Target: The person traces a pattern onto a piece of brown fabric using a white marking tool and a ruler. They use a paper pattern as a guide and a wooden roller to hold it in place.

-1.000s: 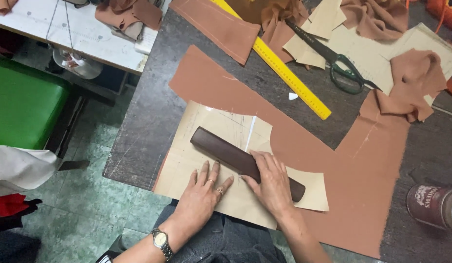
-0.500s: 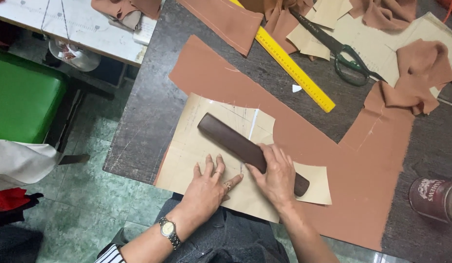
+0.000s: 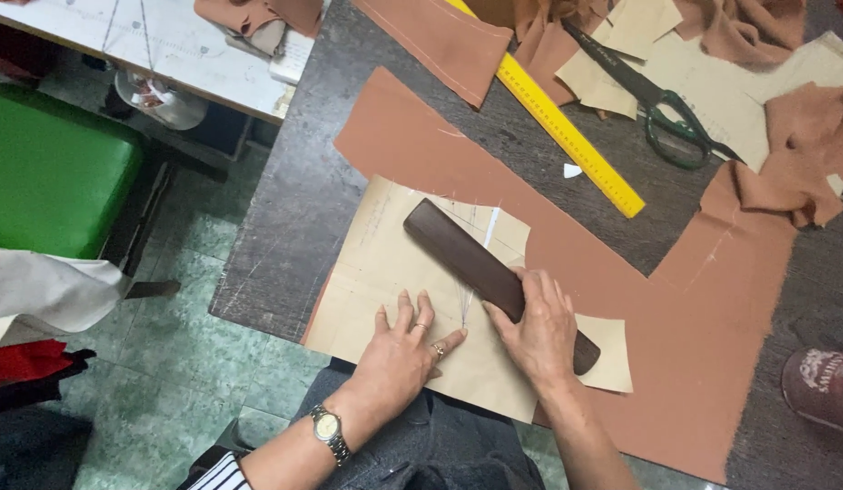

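A tan paper pattern [image 3: 385,272] lies on brown fabric [image 3: 621,272] on a dark worktable [image 3: 285,227]. A long dark brown bar [image 3: 462,254] rests diagonally across the pattern. My left hand [image 3: 403,349], with rings and a wristwatch, lies flat on the paper, fingers spread. My right hand [image 3: 539,327] presses down on the near part of the dark bar, covering it there; the bar's end shows beyond my wrist. Nothing is lifted off the table.
A yellow ruler [image 3: 567,136] and green-handled scissors [image 3: 666,118] lie at the far side among brown fabric scraps [image 3: 803,127] and paper pieces. A small white chalk piece [image 3: 572,170] is near the ruler. A can [image 3: 821,386] sits right. A green stool [image 3: 54,172] stands left.
The view has shifted slightly. My right hand stays on the bar; my left hand has moved a little nearer to me on the paper, its fingers still spread.
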